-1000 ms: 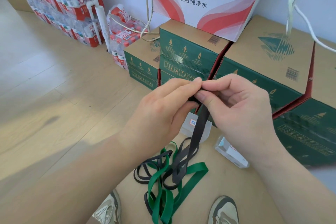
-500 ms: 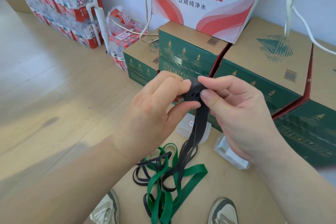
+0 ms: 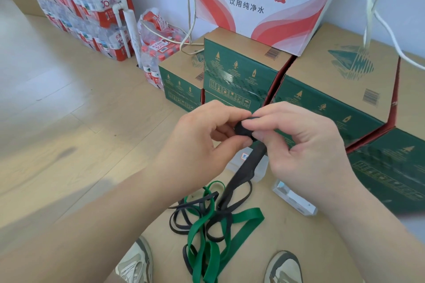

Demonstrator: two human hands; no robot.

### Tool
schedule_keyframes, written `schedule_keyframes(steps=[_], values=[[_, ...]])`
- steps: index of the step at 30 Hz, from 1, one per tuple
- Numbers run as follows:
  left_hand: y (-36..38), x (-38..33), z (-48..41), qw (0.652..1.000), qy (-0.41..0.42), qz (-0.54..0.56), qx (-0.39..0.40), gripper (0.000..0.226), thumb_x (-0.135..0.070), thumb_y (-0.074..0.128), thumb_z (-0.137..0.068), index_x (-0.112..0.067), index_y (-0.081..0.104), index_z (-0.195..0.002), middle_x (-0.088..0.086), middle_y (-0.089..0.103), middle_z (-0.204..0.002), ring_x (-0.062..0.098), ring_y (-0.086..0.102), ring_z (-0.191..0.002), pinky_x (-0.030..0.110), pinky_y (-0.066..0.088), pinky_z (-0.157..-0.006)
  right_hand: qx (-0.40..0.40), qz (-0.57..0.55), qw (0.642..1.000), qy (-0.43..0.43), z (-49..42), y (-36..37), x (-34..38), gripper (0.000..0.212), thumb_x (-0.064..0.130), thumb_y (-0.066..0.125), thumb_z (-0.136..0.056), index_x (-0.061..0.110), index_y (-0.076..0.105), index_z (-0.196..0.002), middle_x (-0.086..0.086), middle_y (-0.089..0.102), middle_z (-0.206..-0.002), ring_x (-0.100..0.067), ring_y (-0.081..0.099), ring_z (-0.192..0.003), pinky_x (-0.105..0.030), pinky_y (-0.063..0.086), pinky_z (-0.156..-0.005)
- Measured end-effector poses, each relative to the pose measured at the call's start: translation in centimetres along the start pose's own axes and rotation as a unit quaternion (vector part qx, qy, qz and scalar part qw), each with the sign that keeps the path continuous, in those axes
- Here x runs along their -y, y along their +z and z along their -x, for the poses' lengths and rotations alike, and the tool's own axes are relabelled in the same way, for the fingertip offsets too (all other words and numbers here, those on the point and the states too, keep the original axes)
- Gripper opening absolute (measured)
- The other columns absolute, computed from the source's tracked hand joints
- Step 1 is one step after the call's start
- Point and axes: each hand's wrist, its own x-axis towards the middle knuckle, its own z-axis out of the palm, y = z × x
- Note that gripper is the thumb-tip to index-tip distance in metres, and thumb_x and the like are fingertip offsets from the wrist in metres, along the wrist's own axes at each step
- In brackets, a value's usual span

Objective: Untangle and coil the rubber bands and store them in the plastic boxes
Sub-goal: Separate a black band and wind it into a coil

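The black rubber band (image 3: 247, 169) is a wide, flat, matte strip, doubled on itself. Its upper end is wound into one small tight coil (image 3: 241, 130) held in the air in front of the green cartons (image 3: 239, 71). The left hand (image 3: 202, 145) pinches this coil between thumb and forefinger, and the right hand (image 3: 305, 151) pinches it from the other side with curled fingers. From the coil the strip runs straight down and slightly left, towards the person, into a tangle on the cardboard sheet (image 3: 287, 243).

That tangle holds green rubber bands (image 3: 243, 220) and thinner black bands (image 3: 195, 201); the loops cross too much to count them. Two clear plastic boxes lie on the cardboard: one (image 3: 262, 167) directly behind the hanging strip, and a second (image 3: 296, 202) just right of the tangle, below the right hand. Two shoes (image 3: 135, 264) show at the bottom edge.
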Motion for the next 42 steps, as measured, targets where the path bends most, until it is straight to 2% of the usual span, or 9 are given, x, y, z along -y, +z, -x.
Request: schedule_keyframes(steps=[6, 10, 17, 22, 25, 32, 35, 38, 42], values=[[-0.6, -0.8, 0.5, 0.99, -0.106, 0.095, 0.002, 0.026, -0.006, 0.08, -0.087, -0.021, 0.07, -0.105, -0.001, 0.075, -0.094, 0.019, 0.072, -0.087, 0.044, 0.06, -0.084, -0.036, -0.223, 0.956, 0.19, -0.3, -0.2, 0.6, 0.032, -0.003, 0.086, -0.071, 0.01, 0.075, -0.098, -0.004, 0.08, -0.091, -0.02, 0.078, -0.087, -0.028, 0.062, -0.081], [-1.1, -1.4, 0.8, 0.977, -0.131, 0.17, -0.021, 0.023, -0.005, 0.081, -0.086, -0.016, 0.071, -0.104, 0.005, 0.076, -0.093, 0.02, 0.072, -0.084, 0.037, 0.062, -0.083, -0.007, -0.301, 0.924, 0.235, -0.4, -0.5, 0.3, 0.033, 0.014, 0.078, -0.07, 0.012, 0.078, -0.103, -0.007, 0.081, -0.096, -0.02, 0.077, -0.092, -0.029, 0.06, -0.086], [-1.6, -1.5, 1.5, 0.955, -0.145, 0.26, -0.005, 0.025, 0.001, 0.079, -0.083, -0.012, 0.071, -0.103, 0.014, 0.076, -0.097, 0.022, 0.07, -0.085, 0.038, 0.061, -0.087, 0.063, -0.26, 0.94, 0.212, 0.3, -0.2, 0.3, 0.025, 0.022, 0.068, -0.087, 0.012, 0.074, -0.11, -0.005, 0.079, -0.1, -0.019, 0.073, -0.096, -0.034, 0.059, -0.092], [-1.7, -1.7, 1.5, 0.934, -0.158, 0.321, 0.019, 0.025, -0.003, 0.077, -0.077, -0.01, 0.071, -0.1, 0.013, 0.076, -0.094, 0.019, 0.069, -0.084, 0.028, 0.058, -0.082, 0.053, -0.348, 0.901, 0.253, 0.7, 0.1, -0.2, 0.02, 0.015, 0.064, -0.087, 0.012, 0.074, -0.104, -0.012, 0.076, -0.097, -0.025, 0.069, -0.093, -0.047, 0.057, -0.096], [-2.2, -1.4, 1.4, 0.924, -0.162, 0.343, 0.04, 0.024, -0.004, 0.077, -0.077, -0.009, 0.071, -0.1, 0.012, 0.075, -0.094, 0.018, 0.07, -0.085, 0.026, 0.056, -0.08, 0.071, -0.398, 0.875, 0.266, 0.7, 0.1, -0.1, 0.022, 0.013, 0.062, -0.089, 0.007, 0.071, -0.108, -0.014, 0.075, -0.1, -0.026, 0.07, -0.094, -0.041, 0.057, -0.091], [-1.4, -1.7, 1.0, 0.917, -0.167, 0.363, -0.015, 0.023, -0.005, 0.08, -0.079, -0.009, 0.072, -0.1, 0.015, 0.076, -0.096, 0.023, 0.072, -0.086, 0.027, 0.058, -0.076, 0.049, -0.392, 0.886, 0.244, 0.1, 0.1, 0.3, 0.034, 0.022, 0.068, -0.088, 0.003, 0.07, -0.116, -0.017, 0.076, -0.108, -0.032, 0.071, -0.099, -0.045, 0.058, -0.093], [-1.4, -1.6, 0.8, 0.948, -0.165, 0.272, -0.016, 0.024, -0.005, 0.078, -0.083, -0.012, 0.073, -0.105, 0.008, 0.079, -0.097, 0.021, 0.074, -0.087, 0.029, 0.06, -0.08, 0.035, -0.273, 0.932, 0.235, 0.0, 0.3, 0.4, 0.014, 0.012, 0.068, -0.094, 0.012, 0.072, -0.107, -0.007, 0.077, -0.097, -0.025, 0.073, -0.092, -0.04, 0.061, -0.086], [-1.1, -1.0, 0.7, 0.991, -0.119, 0.055, -0.023, 0.027, -0.008, 0.081, -0.085, -0.019, 0.075, -0.109, -0.005, 0.077, -0.094, 0.008, 0.072, -0.086, 0.024, 0.06, -0.08, 0.041, -0.056, 0.984, 0.163, 0.2, 0.6, 0.3, 0.019, 0.008, 0.067, -0.095, 0.025, 0.069, -0.101, 0.008, 0.071, -0.094, -0.016, 0.068, -0.091, -0.032, 0.058, -0.083], [-0.4, -0.2, 0.8, 0.984, 0.035, -0.176, -0.012, 0.04, -0.011, 0.079, -0.085, -0.021, 0.07, -0.123, -0.008, 0.067, -0.1, 0.009, 0.061, -0.089, 0.029, 0.054, -0.071, 0.084, 0.088, 0.992, 0.042, 0.3, 1.1, 0.1, 0.018, 0.006, 0.063, -0.093, 0.019, 0.066, -0.105, 0.007, 0.058, -0.098, -0.011, 0.056, -0.092, -0.026, 0.048, -0.081]])
